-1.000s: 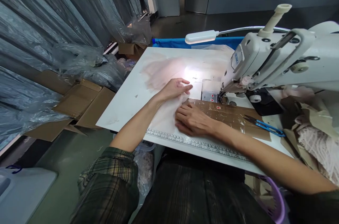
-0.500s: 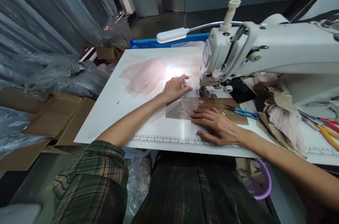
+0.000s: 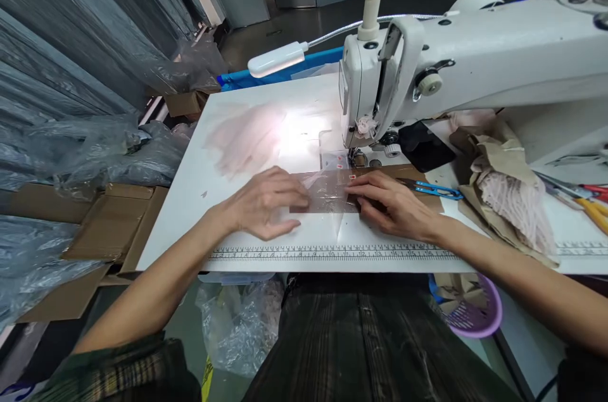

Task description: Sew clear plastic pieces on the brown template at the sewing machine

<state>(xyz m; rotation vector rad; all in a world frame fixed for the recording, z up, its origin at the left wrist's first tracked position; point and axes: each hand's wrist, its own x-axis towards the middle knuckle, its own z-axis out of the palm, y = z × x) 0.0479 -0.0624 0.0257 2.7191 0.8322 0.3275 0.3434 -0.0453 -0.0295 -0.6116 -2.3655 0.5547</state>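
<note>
A sheer, shiny piece of fabric (image 3: 327, 196) lies on the white sewing table (image 3: 237, 225), over a brown taped strip (image 3: 408, 171) just in front of the needle area (image 3: 354, 159) of the white sewing machine (image 3: 456, 66). My left hand (image 3: 263, 206) rests flat on the fabric's left end, fingers stretched out. My right hand (image 3: 396, 207) lies flat on its right end, fingertips pointing left near a small red mark. Neither hand grips anything.
Blue thread snips (image 3: 433, 189) lie right of my right hand. Pink and beige fabric (image 3: 510, 199) is heaped under the machine arm. A lamp (image 3: 275, 59) lights pale fabric (image 3: 242, 136) behind. Cardboard boxes (image 3: 109, 231), plastic bags and a purple basket (image 3: 477, 316) stand below.
My view swung right. My left hand drew back from beside the needle onto the fabric's left end. My right hand slid up onto its right end.
</note>
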